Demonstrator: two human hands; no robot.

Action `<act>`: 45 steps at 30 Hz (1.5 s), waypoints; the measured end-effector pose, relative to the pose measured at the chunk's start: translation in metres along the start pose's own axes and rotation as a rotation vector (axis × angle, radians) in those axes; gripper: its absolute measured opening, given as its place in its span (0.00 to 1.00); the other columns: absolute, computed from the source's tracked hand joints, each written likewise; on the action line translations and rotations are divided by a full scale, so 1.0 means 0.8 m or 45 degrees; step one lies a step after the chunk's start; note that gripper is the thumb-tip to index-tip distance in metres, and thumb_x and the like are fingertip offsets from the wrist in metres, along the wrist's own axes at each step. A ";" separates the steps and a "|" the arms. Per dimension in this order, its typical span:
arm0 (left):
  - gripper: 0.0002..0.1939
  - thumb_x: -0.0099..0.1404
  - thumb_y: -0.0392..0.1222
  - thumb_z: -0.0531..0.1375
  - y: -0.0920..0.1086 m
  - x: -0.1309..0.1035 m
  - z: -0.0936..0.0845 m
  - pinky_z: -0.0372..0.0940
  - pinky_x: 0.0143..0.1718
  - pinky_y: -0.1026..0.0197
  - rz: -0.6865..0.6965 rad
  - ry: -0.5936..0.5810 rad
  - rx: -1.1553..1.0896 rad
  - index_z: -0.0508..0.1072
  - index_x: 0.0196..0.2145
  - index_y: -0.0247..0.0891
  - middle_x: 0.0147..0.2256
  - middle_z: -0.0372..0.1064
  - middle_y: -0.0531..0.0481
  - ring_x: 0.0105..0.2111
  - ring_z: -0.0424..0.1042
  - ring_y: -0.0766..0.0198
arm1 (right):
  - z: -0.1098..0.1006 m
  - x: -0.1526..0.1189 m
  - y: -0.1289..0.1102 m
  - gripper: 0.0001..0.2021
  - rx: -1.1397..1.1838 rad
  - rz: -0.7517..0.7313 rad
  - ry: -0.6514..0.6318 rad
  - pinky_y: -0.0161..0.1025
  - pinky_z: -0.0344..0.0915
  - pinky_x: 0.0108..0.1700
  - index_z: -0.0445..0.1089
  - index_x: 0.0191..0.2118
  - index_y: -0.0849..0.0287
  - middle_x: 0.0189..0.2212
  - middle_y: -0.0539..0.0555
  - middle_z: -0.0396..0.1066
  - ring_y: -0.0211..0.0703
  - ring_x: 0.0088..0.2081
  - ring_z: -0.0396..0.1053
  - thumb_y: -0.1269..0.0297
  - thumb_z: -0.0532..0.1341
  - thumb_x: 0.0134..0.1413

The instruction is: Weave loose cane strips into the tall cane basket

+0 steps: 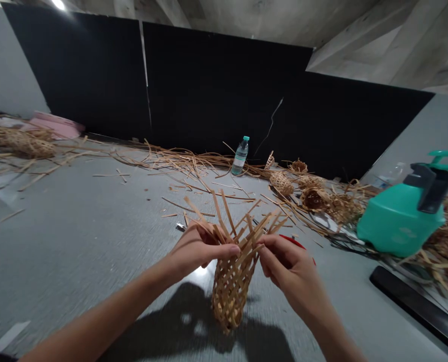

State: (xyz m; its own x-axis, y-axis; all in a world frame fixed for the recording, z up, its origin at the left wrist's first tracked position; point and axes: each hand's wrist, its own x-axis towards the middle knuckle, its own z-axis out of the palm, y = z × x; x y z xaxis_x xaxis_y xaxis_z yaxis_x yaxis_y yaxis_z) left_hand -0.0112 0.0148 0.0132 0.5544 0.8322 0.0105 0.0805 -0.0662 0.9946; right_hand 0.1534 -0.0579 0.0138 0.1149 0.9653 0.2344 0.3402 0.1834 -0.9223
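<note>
A partly woven basket [231, 291] of tan bamboo-like strips is held up in front of me, its closed end low and toward me. Loose strip ends fan out from its upper rim. My left hand [205, 244] grips the rim from the left, thumb across the weave and fingers behind it, partly hidden. On the right side of the rim, my right hand [284, 256] pinches one of the strips between thumb and fingertips. Behind my right hand, a red curved object [294, 242] shows in part.
A teal spray bottle [401, 216] stands at the right, near a long black object [416, 306]. Loose strips and a water bottle [240, 157] line the black wall panel [216, 90]. Several woven pieces [314, 198] lie back right; others [20, 143] lie far left by a pink object [56, 125].
</note>
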 end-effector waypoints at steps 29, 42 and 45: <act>0.08 0.51 0.42 0.62 0.005 -0.004 -0.002 0.46 0.12 0.72 0.042 -0.100 -0.004 0.74 0.24 0.33 0.16 0.61 0.57 0.13 0.52 0.77 | -0.008 0.005 -0.015 0.01 -0.275 -0.272 0.134 0.34 0.60 0.23 0.67 0.29 0.58 0.26 0.50 0.66 0.36 0.23 0.61 0.69 0.58 0.47; 0.08 0.51 0.41 0.61 0.009 -0.004 0.000 0.47 0.14 0.72 0.082 -0.127 -0.013 0.72 0.21 0.33 0.16 0.61 0.57 0.15 0.54 0.76 | -0.010 0.014 -0.033 0.11 -0.155 -0.307 -0.092 0.32 0.59 0.21 0.68 0.41 0.55 0.37 0.54 0.66 0.36 0.27 0.64 0.66 0.51 0.56; 0.09 0.51 0.41 0.61 0.008 -0.005 0.001 0.47 0.14 0.72 0.102 -0.132 -0.040 0.72 0.20 0.33 0.16 0.59 0.58 0.15 0.54 0.76 | -0.005 0.016 -0.035 0.08 -0.138 -0.296 -0.064 0.31 0.55 0.18 0.69 0.35 0.57 0.32 0.52 0.67 0.34 0.23 0.61 0.67 0.54 0.54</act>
State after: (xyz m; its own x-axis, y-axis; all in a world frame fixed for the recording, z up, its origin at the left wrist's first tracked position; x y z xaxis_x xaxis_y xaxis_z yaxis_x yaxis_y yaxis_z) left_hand -0.0118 0.0107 0.0197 0.6406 0.7636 0.0811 0.0075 -0.1118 0.9937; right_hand 0.1488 -0.0510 0.0438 -0.0236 0.9081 0.4180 0.4503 0.3830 -0.8066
